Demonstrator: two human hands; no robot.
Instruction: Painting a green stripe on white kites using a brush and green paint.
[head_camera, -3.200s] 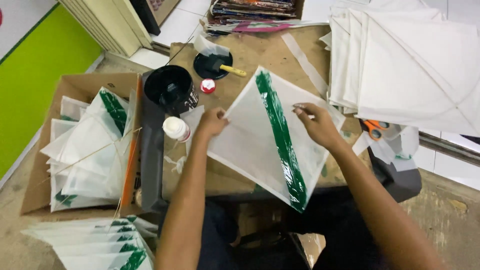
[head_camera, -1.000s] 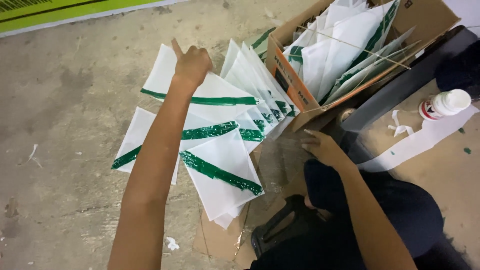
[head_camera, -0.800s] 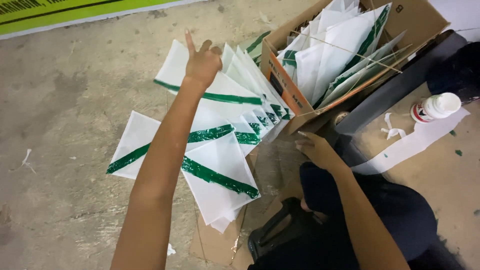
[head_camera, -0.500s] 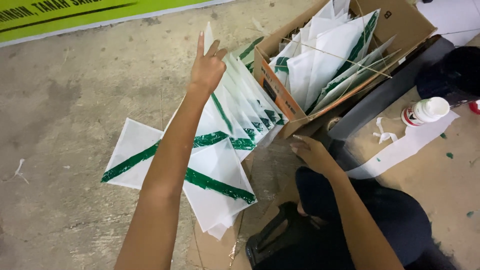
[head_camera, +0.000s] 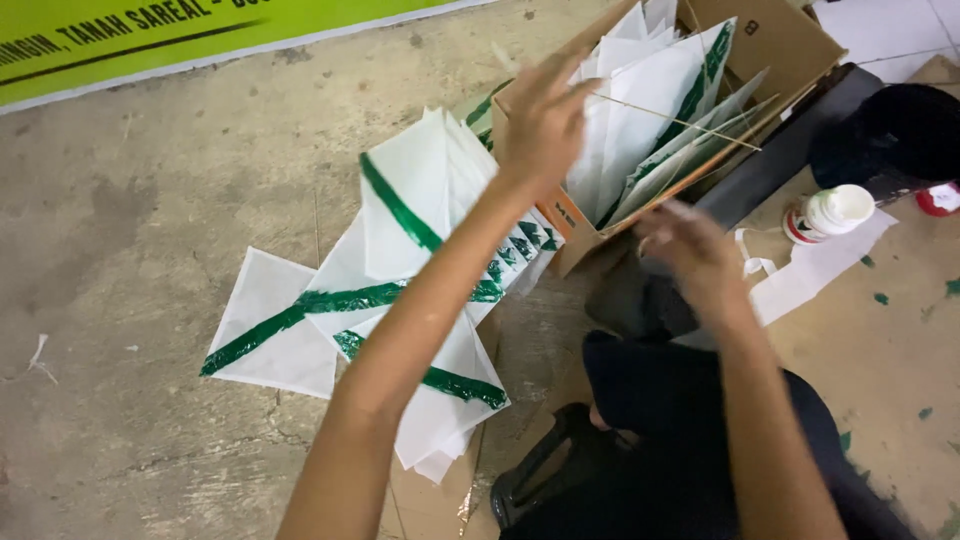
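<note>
Kites (head_camera: 400, 290), white paper ones with green stripes, lay fanned out on the concrete floor (head_camera: 130, 180) at the middle left of the frame, overlapping one another, and the upper end of the fan leaned up against a cardboard box (head_camera: 780, 40). The left hand (head_camera: 545, 120) was up above that fan, upper centre of the frame, right at the near corner of the box. Its fingers (head_camera: 575, 95) were spread and blurred, and whether they pinched anything could not be told. The box, upper right, was stuffed with more white and green kites (head_camera: 650, 110) standing on edge, thin sticks poking across them. The right hand (head_camera: 690, 250) hovered right of centre, just below the box, blurred too, fingers loosely curled, empty as far as could be seen. Further right on the brown desk (head_camera: 900, 330), spotted with green paint, stood a small white bottle (head_camera: 830, 212) beside a strip of white paper (head_camera: 810, 275). A green banner (head_camera: 150, 40) ran along the top left edge of the frame.
</note>
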